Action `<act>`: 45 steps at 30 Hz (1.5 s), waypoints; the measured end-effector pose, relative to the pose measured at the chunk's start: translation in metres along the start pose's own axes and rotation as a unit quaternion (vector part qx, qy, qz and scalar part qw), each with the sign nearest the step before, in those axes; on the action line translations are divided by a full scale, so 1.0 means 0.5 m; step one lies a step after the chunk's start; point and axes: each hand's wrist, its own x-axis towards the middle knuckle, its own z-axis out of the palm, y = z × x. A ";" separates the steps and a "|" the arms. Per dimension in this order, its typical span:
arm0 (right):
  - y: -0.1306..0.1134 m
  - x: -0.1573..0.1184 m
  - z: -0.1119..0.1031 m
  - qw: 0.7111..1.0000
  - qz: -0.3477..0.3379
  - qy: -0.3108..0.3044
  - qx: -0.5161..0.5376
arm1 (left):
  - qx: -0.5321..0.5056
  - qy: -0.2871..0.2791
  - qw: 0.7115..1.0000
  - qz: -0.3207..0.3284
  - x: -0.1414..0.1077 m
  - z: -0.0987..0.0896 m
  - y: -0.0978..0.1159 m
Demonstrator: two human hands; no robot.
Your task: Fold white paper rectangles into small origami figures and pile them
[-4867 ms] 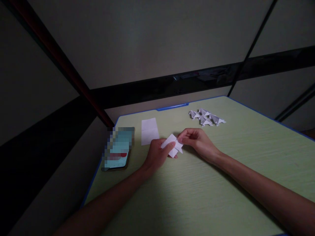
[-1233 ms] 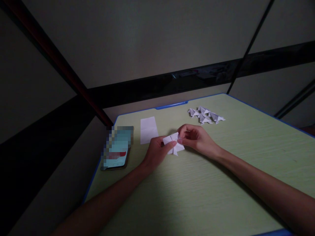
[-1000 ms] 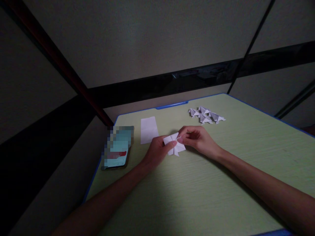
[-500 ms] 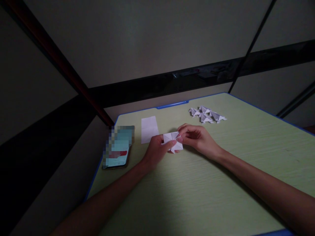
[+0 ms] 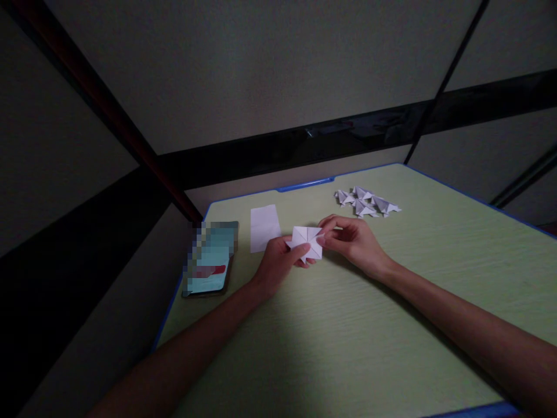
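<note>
A small folded white paper [image 5: 307,237], creased from its centre outward, is held above the table between both hands. My left hand [image 5: 282,258] grips it from the left, thumb on top and fingers underneath. With thumb and forefinger, my right hand [image 5: 352,239] pinches the paper's right edge. Small pointed flaps stick out at its left and lower sides. Part of the paper is hidden under the fingers.
A white paper sheet [image 5: 263,223] lies behind my left hand. Further left is a phone [image 5: 213,261] with a lit, partly blurred screen. Several folded paper figures [image 5: 364,202] sit at the back right of the blue-edged green table [image 5: 348,337].
The folded paper has been tilted and raised slightly, so its upper face shows more fully. My right fingers have shifted a little right, still at its edge.
</note>
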 end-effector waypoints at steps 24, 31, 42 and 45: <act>0.001 0.001 -0.024 0.990 -0.082 -0.078 -0.089 | -0.039 -0.041 0.997 -0.047 0.005 -0.016 0.002; -0.001 0.000 -0.015 0.994 -0.062 -0.060 -0.062 | 0.008 -0.003 0.999 -0.034 0.002 -0.010 0.002; -0.004 -0.001 0.006 0.999 0.034 -0.003 -0.035 | 0.019 0.060 0.998 0.007 -0.001 0.000 -0.001; -0.003 -0.001 0.003 0.998 0.064 0.002 -0.005 | 0.011 0.048 0.999 0.003 0.002 -0.004 -0.007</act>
